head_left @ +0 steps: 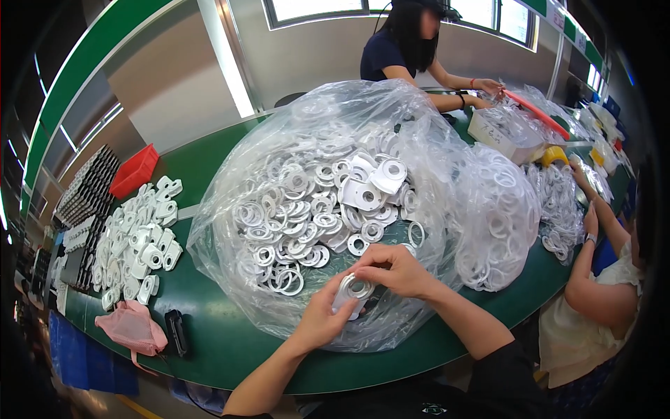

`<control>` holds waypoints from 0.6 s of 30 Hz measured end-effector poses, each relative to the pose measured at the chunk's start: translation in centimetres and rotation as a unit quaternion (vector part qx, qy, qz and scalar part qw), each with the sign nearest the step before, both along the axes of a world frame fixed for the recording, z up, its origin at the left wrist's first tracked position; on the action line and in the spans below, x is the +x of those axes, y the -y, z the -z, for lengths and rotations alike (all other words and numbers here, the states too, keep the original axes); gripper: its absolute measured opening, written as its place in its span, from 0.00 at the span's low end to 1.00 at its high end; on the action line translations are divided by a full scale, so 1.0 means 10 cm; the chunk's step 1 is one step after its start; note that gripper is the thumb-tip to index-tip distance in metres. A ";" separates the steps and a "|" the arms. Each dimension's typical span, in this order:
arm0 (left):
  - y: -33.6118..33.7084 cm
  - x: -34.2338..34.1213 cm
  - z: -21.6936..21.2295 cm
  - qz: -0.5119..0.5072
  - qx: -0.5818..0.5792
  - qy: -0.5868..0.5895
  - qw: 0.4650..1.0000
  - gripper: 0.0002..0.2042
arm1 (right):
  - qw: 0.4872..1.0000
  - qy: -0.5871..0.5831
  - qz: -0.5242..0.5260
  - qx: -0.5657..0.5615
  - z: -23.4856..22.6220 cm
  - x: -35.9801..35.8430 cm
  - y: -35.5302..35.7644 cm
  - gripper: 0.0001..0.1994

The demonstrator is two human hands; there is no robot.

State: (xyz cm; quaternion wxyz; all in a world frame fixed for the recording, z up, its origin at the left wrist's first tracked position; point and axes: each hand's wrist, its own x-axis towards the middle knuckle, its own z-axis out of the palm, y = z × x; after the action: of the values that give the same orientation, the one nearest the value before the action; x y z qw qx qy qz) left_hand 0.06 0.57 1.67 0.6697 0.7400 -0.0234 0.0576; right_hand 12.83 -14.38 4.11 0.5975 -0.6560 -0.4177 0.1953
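My left hand (pixel 322 318) grips a white plastic part (pixel 347 302) with a round ring-shaped opening, held between thumb and fingers. My right hand (pixel 399 271) is closed at the ring's upper right edge, its thumb and fingertips pinching there; whether it grips a separate ring cannot be made out. Both hands are over the near side of a large clear plastic bag (pixel 230 279), spread open on the table. Inside the bag lies a heap of white plastic parts (pixel 324 222), flat plates with round holes and loose rings. A single thin ring (pixel 417 234) rests just beyond my right hand.
Left on the green table (pixel 230 366) lie a pile of white parts (pixel 139 244), stacked dark trays (pixel 87 185), a red bin (pixel 135 170), a pink pouch (pixel 132 328) and a black device (pixel 176 332). A bag of rings (pixel 495 223) stands right. Two people work across and to the right.
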 end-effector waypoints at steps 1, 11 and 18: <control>0.01 0.00 -0.10 0.007 0.032 -0.009 0.999 0.17 | 1.000 -0.007 -0.029 -0.010 0.00 0.03 0.02 0.07; -0.05 0.02 0.00 -0.100 0.188 0.001 0.977 0.10 | 0.977 0.203 -0.006 -0.064 0.11 -0.10 -0.08 0.05; 0.00 0.01 -0.05 -0.134 0.148 0.011 0.980 0.10 | 0.999 0.038 0.003 -0.039 0.07 -0.14 -0.10 0.07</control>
State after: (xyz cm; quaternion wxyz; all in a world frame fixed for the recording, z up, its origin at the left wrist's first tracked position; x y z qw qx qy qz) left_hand 0.15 0.53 2.12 0.5391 0.8265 0.0599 0.1508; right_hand 11.44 -13.41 3.38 0.5559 -0.6868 -0.4302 0.1851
